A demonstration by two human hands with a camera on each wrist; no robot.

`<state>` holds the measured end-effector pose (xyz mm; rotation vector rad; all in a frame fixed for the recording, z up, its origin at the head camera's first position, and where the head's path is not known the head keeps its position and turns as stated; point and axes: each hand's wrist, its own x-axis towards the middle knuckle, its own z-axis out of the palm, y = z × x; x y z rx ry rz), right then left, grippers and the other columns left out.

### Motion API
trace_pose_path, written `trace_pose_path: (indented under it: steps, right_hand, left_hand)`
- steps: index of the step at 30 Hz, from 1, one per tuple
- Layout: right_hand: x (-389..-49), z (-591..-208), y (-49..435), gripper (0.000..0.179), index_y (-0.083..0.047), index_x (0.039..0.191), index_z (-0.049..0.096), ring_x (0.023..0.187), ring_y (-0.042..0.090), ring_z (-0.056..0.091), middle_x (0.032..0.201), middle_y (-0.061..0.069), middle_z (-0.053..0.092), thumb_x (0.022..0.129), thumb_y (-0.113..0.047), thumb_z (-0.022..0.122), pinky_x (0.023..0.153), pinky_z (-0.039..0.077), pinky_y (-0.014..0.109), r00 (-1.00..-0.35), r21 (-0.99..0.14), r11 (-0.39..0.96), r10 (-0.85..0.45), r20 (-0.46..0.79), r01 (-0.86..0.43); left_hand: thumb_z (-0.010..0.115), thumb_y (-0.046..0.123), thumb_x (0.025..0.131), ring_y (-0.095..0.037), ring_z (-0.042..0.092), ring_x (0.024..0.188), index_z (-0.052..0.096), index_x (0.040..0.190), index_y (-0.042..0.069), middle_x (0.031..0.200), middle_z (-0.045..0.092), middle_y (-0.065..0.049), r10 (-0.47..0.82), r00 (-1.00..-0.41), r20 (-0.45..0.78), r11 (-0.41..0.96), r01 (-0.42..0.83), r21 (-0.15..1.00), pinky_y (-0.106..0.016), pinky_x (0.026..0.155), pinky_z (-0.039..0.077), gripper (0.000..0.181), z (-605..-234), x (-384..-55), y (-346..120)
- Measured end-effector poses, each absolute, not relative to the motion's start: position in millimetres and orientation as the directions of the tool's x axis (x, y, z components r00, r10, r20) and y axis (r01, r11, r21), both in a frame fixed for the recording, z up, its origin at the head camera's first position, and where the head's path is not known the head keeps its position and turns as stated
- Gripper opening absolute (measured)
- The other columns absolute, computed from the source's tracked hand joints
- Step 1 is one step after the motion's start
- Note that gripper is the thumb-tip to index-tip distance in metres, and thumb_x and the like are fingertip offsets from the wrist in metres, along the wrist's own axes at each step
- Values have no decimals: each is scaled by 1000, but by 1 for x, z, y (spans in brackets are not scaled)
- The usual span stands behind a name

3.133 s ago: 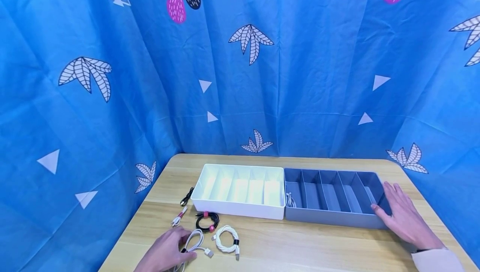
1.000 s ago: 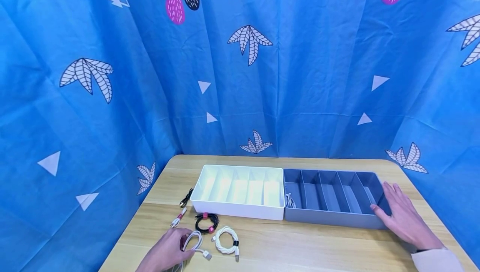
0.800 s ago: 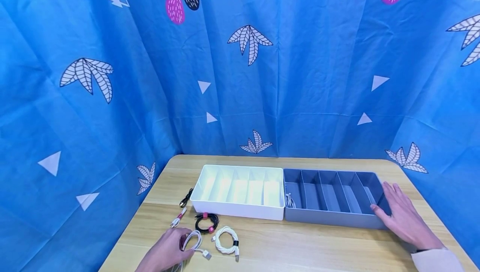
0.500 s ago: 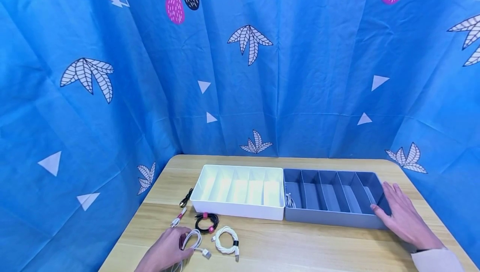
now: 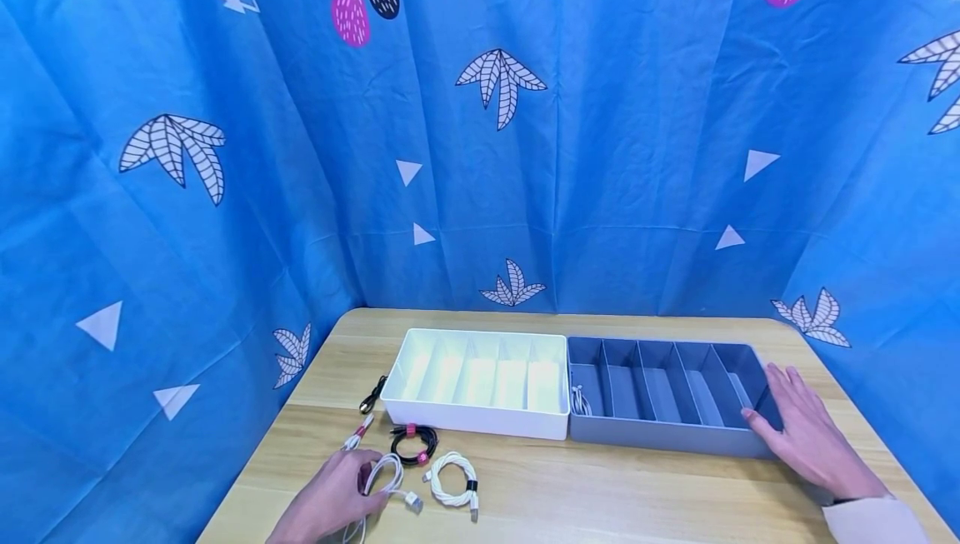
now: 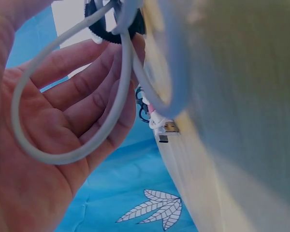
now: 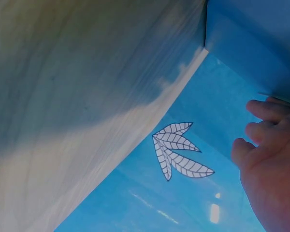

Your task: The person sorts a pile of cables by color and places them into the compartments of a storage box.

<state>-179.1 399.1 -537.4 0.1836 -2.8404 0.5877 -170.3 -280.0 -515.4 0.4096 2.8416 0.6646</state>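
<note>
My left hand (image 5: pixel 330 494) holds a white USB cable (image 6: pixel 63 158), coiled in loops with a black tie, low over the table's front left. Fingers and thumb close on the bundle near the tie in the left wrist view. The cable's USB plug (image 5: pixel 413 501) sticks out to the right. At the far right my right hand (image 5: pixel 810 427) rests on the end of a grey divided box (image 5: pixel 667 437), fingers extended along its right side and thumb at the front rim. A light cable (image 5: pixel 580 401) lies in that box's leftmost compartment.
A white divided box (image 5: pixel 480 419) stands left of the grey one, touching it. Around my left hand lie a white braided cable (image 5: pixel 468 467), a black cable with red ties (image 5: pixel 431 437), a small white cable (image 5: pixel 352 441) and a small black cable (image 5: pixel 371 398). Blue curtains (image 5: pixel 637 111) surround the table.
My left hand, holding the white USB cable, has shifted only slightly, and the cable's plug sits a little lower and further left than at first. My right hand and both boxes stay put.
</note>
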Motion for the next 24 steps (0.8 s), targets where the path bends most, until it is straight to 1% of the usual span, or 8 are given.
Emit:
trace_pose_path:
  steps: [5,8,15,19,22,24]
  right_hand:
    - [-179,-537,399,87,6,155,1,149,43,-19,158,36,4,100,-42,49,118,-18,61,-967,-375,913,-72,245,-163]
    - [-179,-536,399,87,7,154,1,149,43,-19,158,37,4,100,-42,49,118,-18,61,-967,-376,912,-70,246,-162]
    - [-178,-535,399,88,5,155,-2,149,44,-18,158,36,2,100,-43,48,118,-19,61,-968,-387,907,-73,238,-164]
    - [-179,-535,399,88,6,155,-1,149,46,-15,158,37,4,100,-43,48,118,-21,59,-966,-389,905,-75,248,-170]
    - [-179,-536,400,88,7,154,1,149,47,-14,157,38,6,100,-42,49,117,-23,56,-964,-388,905,-76,255,-174]
    - [-179,-536,400,87,8,154,2,149,47,-13,157,38,7,100,-43,49,118,-21,58,-964,-387,906,-75,254,-172]
  left_hand:
    - [80,35,77,-2,45,57,67,95,13,69,55,6,320,-943,-88,852,246,462,-20,48,36,31,-514,-171,-279]
    - [79,36,78,-1,44,56,67,96,12,68,54,6,319,-945,-77,848,248,467,-20,47,36,32,-512,-172,-279]
    - [79,34,77,1,43,54,69,101,9,66,52,9,321,-947,-27,847,275,455,-19,46,36,36,-508,-171,-277]
    - [80,32,77,0,44,56,69,101,9,67,53,8,316,-948,-33,853,269,448,-19,47,37,35,-507,-171,-277]
    - [80,32,77,-2,45,58,70,107,6,69,54,6,298,-953,-54,861,244,447,-20,47,38,41,-505,-170,-275]
    - [80,33,77,-3,45,57,69,110,4,68,53,6,287,-956,-63,867,231,441,-20,47,38,45,-503,-170,-274]
